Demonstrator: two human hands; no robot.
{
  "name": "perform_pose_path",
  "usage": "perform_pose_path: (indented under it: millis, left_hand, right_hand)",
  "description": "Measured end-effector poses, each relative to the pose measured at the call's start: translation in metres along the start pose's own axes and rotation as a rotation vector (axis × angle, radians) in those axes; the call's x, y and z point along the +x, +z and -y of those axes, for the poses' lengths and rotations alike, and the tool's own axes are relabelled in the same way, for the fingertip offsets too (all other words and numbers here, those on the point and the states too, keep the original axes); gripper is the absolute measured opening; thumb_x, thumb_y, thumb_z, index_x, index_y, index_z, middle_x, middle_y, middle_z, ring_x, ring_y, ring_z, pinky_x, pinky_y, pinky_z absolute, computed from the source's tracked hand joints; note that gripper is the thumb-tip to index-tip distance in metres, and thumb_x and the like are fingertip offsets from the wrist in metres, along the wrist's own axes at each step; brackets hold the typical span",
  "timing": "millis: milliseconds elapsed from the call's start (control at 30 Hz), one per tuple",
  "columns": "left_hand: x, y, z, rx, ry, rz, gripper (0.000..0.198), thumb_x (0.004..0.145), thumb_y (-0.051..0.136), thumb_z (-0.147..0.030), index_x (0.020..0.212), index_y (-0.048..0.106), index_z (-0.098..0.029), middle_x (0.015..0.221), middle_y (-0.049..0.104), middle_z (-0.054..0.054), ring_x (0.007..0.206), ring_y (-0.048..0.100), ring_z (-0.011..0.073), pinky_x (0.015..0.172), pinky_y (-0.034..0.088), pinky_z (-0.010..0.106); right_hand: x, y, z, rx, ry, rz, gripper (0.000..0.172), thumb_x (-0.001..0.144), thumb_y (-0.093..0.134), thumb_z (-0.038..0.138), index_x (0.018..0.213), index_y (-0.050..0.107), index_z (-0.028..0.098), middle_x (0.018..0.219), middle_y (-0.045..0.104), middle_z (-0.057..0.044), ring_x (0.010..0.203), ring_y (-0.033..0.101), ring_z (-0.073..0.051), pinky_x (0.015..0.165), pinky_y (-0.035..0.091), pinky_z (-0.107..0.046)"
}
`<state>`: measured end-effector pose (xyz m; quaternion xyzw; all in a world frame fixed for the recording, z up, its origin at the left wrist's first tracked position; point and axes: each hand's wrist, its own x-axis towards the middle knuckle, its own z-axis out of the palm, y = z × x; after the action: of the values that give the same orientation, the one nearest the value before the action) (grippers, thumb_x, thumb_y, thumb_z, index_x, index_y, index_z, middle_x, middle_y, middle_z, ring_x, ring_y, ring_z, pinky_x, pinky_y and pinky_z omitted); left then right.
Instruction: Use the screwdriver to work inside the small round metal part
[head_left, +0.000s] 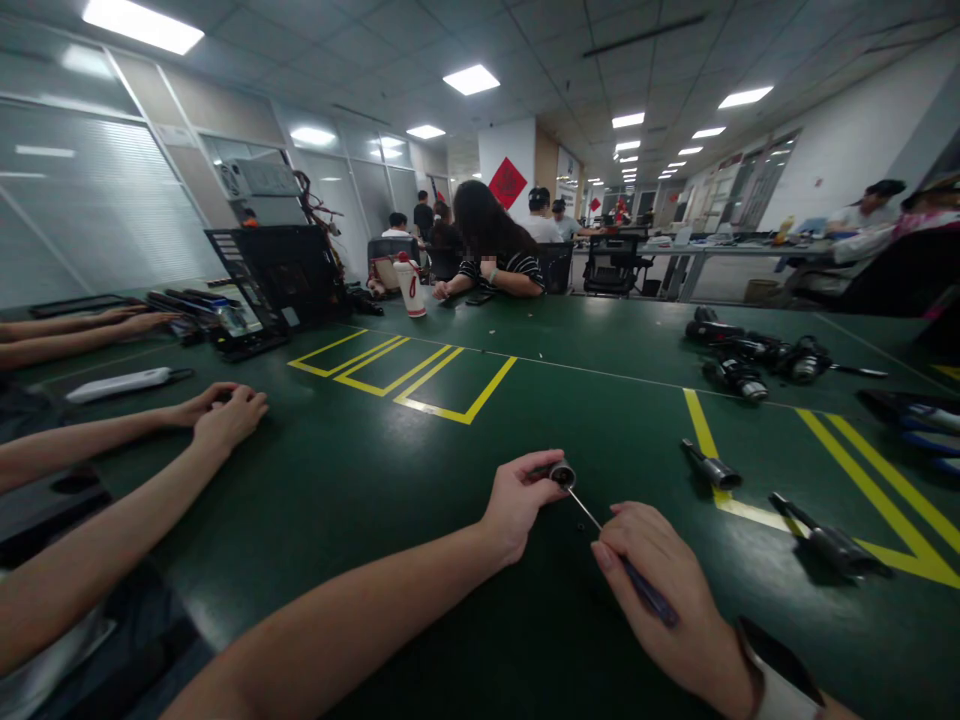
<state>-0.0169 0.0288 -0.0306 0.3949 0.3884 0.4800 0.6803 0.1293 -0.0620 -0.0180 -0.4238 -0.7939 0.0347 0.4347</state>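
My left hand (517, 500) rests on the green table (375, 470) and pinches a small dark cylindrical part (562, 473) between thumb and fingers. My right hand (660, 590) is closed round a thin screwdriver (622, 560) with a dark handle. Its metal shaft points up and left, and the tip reaches into the open end of the cylindrical part. Both hands lie close together near the table's front edge.
Two dark tube-shaped parts (711, 465) (829, 545) lie to the right on yellow floor-tape lines (885, 500). More black parts (757, 360) are piled farther back. A co-worker's forearms and clasped hands (221, 410) lie at the left. Other people sit at the far end.
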Motion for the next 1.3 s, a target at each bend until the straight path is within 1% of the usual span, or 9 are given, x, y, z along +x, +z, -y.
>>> perform_pose_path:
  millis: [200, 300, 433, 500, 567, 867, 967, 1100, 1300]
  left_hand:
    - [0.003, -0.006, 0.001, 0.084, 0.066, -0.034, 0.040, 0.058, 0.071, 0.001, 0.095, 0.069, -0.015, 0.092, 0.069, 0.006, 0.087, 0.063, 0.0170, 0.086, 0.050, 0.035]
    - [0.002, -0.006, 0.001, 0.098, 0.062, -0.029, 0.040, 0.059, 0.070, 0.002, 0.096, 0.069, -0.016, 0.095, 0.068, 0.006, 0.089, 0.062, 0.0178, 0.087, 0.049, 0.036]
    - [-0.003, -0.003, 0.001, 0.123, 0.038, 0.017, 0.040, 0.061, 0.069, 0.002, 0.097, 0.068, -0.016, 0.100, 0.067, 0.007, 0.092, 0.062, 0.0186, 0.087, 0.049, 0.036]
    - [-0.007, -0.001, 0.002, 0.138, 0.044, 0.033, 0.039, 0.061, 0.069, 0.002, 0.096, 0.069, -0.016, 0.100, 0.067, 0.007, 0.093, 0.062, 0.0186, 0.089, 0.048, 0.037]
    - [-0.010, 0.001, 0.003, 0.150, 0.063, 0.059, 0.038, 0.061, 0.068, 0.003, 0.094, 0.069, -0.016, 0.099, 0.067, 0.007, 0.092, 0.062, 0.0184, 0.091, 0.047, 0.037]
    - [-0.018, -0.001, 0.008, 0.216, 0.122, 0.223, 0.037, 0.068, 0.062, 0.000, 0.100, 0.067, -0.018, 0.114, 0.059, 0.008, 0.100, 0.059, 0.0206, 0.088, 0.049, 0.038]
    - [-0.019, -0.002, 0.009, 0.222, 0.126, 0.233, 0.035, 0.069, 0.062, -0.001, 0.099, 0.067, -0.018, 0.116, 0.058, 0.008, 0.101, 0.059, 0.0212, 0.088, 0.049, 0.038]
    - [-0.018, -0.002, 0.013, 0.249, 0.138, 0.255, 0.037, 0.067, 0.060, 0.003, 0.096, 0.068, -0.017, 0.115, 0.059, 0.008, 0.104, 0.058, 0.0210, 0.092, 0.047, 0.039]
    - [-0.016, -0.001, 0.017, 0.274, 0.109, 0.262, 0.040, 0.065, 0.059, 0.006, 0.096, 0.068, -0.017, 0.115, 0.059, 0.010, 0.104, 0.059, 0.0226, 0.090, 0.048, 0.041]
  right_hand:
    - [-0.006, -0.003, -0.001, 0.041, 0.050, 0.023, 0.017, 0.086, 0.047, 0.015, 0.070, 0.052, 0.021, 0.061, 0.055, 0.002, 0.060, 0.055, -0.015, 0.081, 0.047, -0.042]
    - [-0.005, -0.001, -0.006, 0.071, 0.193, 0.007, 0.027, 0.087, 0.047, 0.024, 0.060, 0.050, 0.021, 0.056, 0.053, 0.001, 0.057, 0.055, -0.016, 0.073, 0.049, -0.037]
    - [-0.002, -0.001, -0.013, 0.140, 0.465, 0.057, 0.036, 0.086, 0.044, 0.037, 0.054, 0.050, 0.021, 0.053, 0.054, 0.000, 0.051, 0.054, -0.016, 0.051, 0.045, -0.029]
    - [0.000, -0.002, -0.013, 0.179, 0.562, 0.067, 0.039, 0.085, 0.043, 0.042, 0.053, 0.050, 0.021, 0.051, 0.052, 0.001, 0.049, 0.053, -0.015, 0.046, 0.042, -0.027]
    - [0.000, -0.002, -0.013, 0.202, 0.609, 0.051, 0.041, 0.083, 0.043, 0.046, 0.052, 0.049, 0.021, 0.050, 0.050, 0.002, 0.048, 0.051, -0.015, 0.047, 0.041, -0.026]
    - [0.003, -0.001, -0.011, 0.246, 0.713, 0.068, 0.041, 0.081, 0.045, 0.051, 0.053, 0.050, 0.021, 0.050, 0.048, 0.002, 0.048, 0.048, -0.015, 0.047, 0.038, -0.026]
    - [0.003, 0.000, -0.011, 0.258, 0.717, 0.063, 0.041, 0.080, 0.045, 0.051, 0.052, 0.050, 0.021, 0.049, 0.048, 0.002, 0.047, 0.048, -0.015, 0.046, 0.037, -0.026]
    - [0.003, 0.000, -0.009, 0.270, 0.703, 0.040, 0.041, 0.079, 0.046, 0.051, 0.052, 0.051, 0.021, 0.048, 0.048, 0.002, 0.047, 0.048, -0.015, 0.046, 0.037, -0.026]
    - [0.001, -0.002, -0.011, 0.274, 0.721, -0.073, 0.042, 0.081, 0.046, 0.050, 0.049, 0.048, 0.022, 0.045, 0.042, 0.004, 0.044, 0.044, -0.014, 0.044, 0.034, -0.025]
